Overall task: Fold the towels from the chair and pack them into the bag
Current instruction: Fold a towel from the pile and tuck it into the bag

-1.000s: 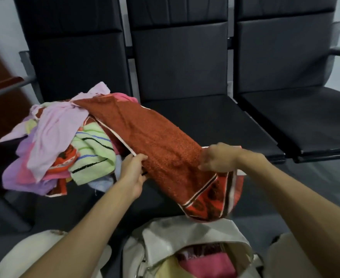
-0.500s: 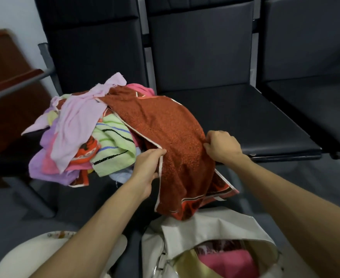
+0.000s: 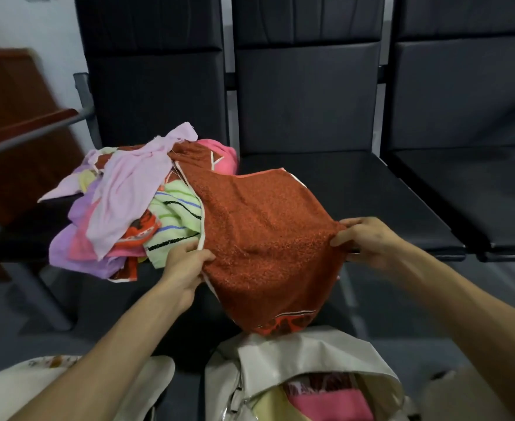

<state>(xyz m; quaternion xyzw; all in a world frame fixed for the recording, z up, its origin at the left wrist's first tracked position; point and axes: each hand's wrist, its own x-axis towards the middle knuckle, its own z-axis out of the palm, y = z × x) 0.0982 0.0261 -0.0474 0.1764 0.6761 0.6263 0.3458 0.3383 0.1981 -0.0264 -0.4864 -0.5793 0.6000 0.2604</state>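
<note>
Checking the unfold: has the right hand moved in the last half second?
Yes. The right hand has shifted right along the front edge of the middle seat, away from the towel pile, stretching the red towel wider.

black padded chairs [image 3: 307,95] against a white wall [image 3: 22,22]; grey floor [image 3: 7,329]; reddish-brown wood panel [image 3: 7,92] at left

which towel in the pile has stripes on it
The light green towel, crossed by thin black and blue lines. It lies between the pale pink towel and the rust-red towel, just beyond the left hand.
</note>
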